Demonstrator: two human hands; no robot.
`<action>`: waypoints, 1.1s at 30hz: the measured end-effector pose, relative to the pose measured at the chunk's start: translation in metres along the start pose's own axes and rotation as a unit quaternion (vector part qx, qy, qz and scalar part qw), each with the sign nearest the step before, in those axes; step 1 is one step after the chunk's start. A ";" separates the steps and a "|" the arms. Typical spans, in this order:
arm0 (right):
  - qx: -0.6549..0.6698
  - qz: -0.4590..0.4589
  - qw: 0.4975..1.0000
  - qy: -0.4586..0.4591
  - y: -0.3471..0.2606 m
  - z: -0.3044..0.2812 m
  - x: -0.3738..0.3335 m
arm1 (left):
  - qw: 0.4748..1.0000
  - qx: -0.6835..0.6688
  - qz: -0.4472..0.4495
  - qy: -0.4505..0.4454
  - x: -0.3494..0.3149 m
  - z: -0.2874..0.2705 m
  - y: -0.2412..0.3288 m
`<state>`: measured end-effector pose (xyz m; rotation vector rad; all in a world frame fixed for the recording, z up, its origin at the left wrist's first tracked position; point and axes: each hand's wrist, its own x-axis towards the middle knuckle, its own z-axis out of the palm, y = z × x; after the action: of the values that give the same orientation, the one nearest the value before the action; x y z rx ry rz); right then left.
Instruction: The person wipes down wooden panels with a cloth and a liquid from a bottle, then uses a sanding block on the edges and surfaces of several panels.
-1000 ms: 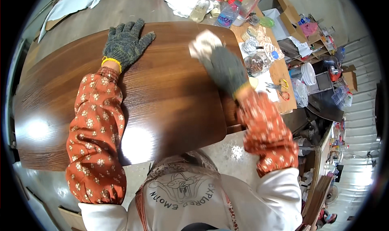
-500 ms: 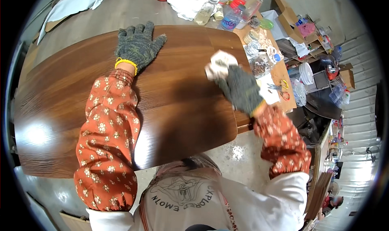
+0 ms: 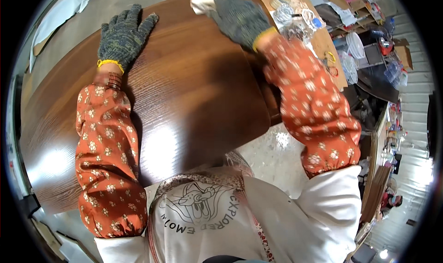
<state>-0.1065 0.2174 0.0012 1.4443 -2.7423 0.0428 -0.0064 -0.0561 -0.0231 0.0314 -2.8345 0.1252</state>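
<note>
A glossy brown wood-grain panel (image 3: 194, 92) with rounded corners lies flat in front of me. My left hand (image 3: 122, 38), in a dark grey knit glove with a yellow cuff edge, rests on the panel's far left part, fingers spread and palm down. My right hand (image 3: 242, 20), gloved the same way, is closed over a crumpled white cloth (image 3: 208, 0) at the panel's far right edge. The glove hides part of the cloth. Patterned orange oversleeves cover both my forearms.
To the right stands a bench (image 3: 330, 55) with jars, a coil of clear tubing (image 3: 284, 14) and yellow-handled scissors (image 3: 329, 56). White sheeting (image 3: 55, 20) lies at the far left. Shelves and a white bucket (image 3: 354, 45) are further right. A person (image 3: 390, 202) is in the right background.
My right hand has moved the cloth away from me and leftward, to the panel's far edge. My left hand still lies flat with spread fingers. The view has shifted.
</note>
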 end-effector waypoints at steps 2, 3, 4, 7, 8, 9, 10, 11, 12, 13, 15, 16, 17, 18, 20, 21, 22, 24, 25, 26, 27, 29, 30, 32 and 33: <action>0.036 -0.027 0.975 0.215 -0.053 -0.007 -0.070 | 0.998 0.046 0.012 -0.027 -0.003 -0.006 0.003; 0.043 -0.052 0.976 0.208 -0.066 -0.012 -0.101 | 0.999 0.041 0.010 -0.032 -0.002 -0.005 0.002; 0.074 0.076 0.984 0.146 -0.087 -0.010 -0.134 | 0.999 0.041 0.016 -0.028 -0.003 -0.004 0.004; -0.050 0.138 0.978 0.150 -0.130 0.005 -0.227 | 1.000 0.010 0.003 0.012 -0.001 -0.002 0.016; -0.061 0.189 0.969 0.144 -0.147 0.013 -0.251 | 1.000 -0.015 -0.016 -0.007 -0.001 -0.001 0.021; -0.072 0.238 0.959 0.137 -0.166 0.021 -0.272 | 0.998 -0.041 -0.037 -0.025 -0.001 -0.003 0.023; -0.021 0.277 0.950 0.141 -0.179 0.026 -0.284 | 0.999 -0.039 -0.033 -0.017 -0.002 -0.010 0.017; 0.028 0.314 0.940 0.127 -0.185 0.029 -0.296 | 0.997 -0.036 -0.044 -0.045 -0.002 -0.011 0.019; 0.073 0.348 0.928 0.114 -0.186 0.030 -0.306 | 0.995 -0.036 -0.057 -0.069 0.000 -0.009 0.025; 0.063 0.353 0.926 0.118 -0.191 0.033 -0.314 | 0.996 -0.044 -0.052 -0.062 -0.001 -0.005 0.032; 0.078 0.425 0.861 0.267 -0.199 0.035 -0.323 | 0.996 -0.061 -0.048 -0.039 -0.004 -0.001 0.042; 0.078 0.427 0.859 0.271 -0.209 0.023 -0.308 | 0.997 -0.059 -0.045 -0.036 -0.006 -0.002 0.042; 0.058 0.389 0.866 0.308 -0.218 0.009 -0.291 | 0.996 -0.054 -0.048 -0.044 -0.008 -0.004 0.041; 0.037 0.348 0.870 0.346 -0.223 0.001 -0.272 | 0.996 -0.048 -0.053 -0.051 -0.009 -0.007 0.039; -0.092 0.322 0.886 0.321 -0.206 0.017 -0.262 | 0.996 -0.067 -0.038 -0.050 -0.008 -0.004 0.052; -0.098 0.340 0.887 0.295 -0.199 0.021 -0.247 | 0.995 -0.078 -0.036 -0.053 -0.006 -0.004 0.053; -0.091 0.349 0.891 0.276 -0.191 0.027 -0.231 | 0.996 -0.069 -0.039 -0.050 -0.006 -0.007 0.046; -0.096 0.356 0.881 0.297 -0.169 0.030 -0.222 | 0.995 -0.071 -0.045 -0.060 -0.005 -0.008 0.042; -0.075 0.402 0.875 0.258 -0.165 0.028 -0.221 | 0.994 -0.074 -0.051 -0.061 -0.005 -0.010 0.041; -0.072 0.402 0.875 0.259 -0.170 0.025 -0.223 | 0.994 -0.071 -0.051 -0.061 -0.008 -0.009 0.041; -0.056 0.365 0.885 0.283 -0.177 0.020 -0.225 | 0.994 -0.076 -0.053 -0.056 -0.010 -0.008 0.037; -0.045 0.349 0.889 0.292 -0.191 0.021 -0.235 | 0.994 -0.078 -0.045 -0.057 -0.012 -0.008 0.040; -0.036 0.392 0.884 0.252 -0.194 0.029 -0.252 | 0.994 -0.080 -0.051 -0.050 -0.011 -0.011 0.044; -0.056 0.358 0.895 0.261 -0.181 0.030 -0.267 | 0.997 -0.064 -0.035 -0.025 -0.010 -0.006 0.047; -0.051 0.261 0.911 0.315 -0.174 0.007 -0.257 | 0.997 -0.061 -0.037 -0.020 -0.010 -0.003 0.044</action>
<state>0.1817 0.3303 -0.0175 0.4959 -2.4239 0.3138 0.0030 -0.0124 -0.0267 0.1136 -2.8709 -0.0647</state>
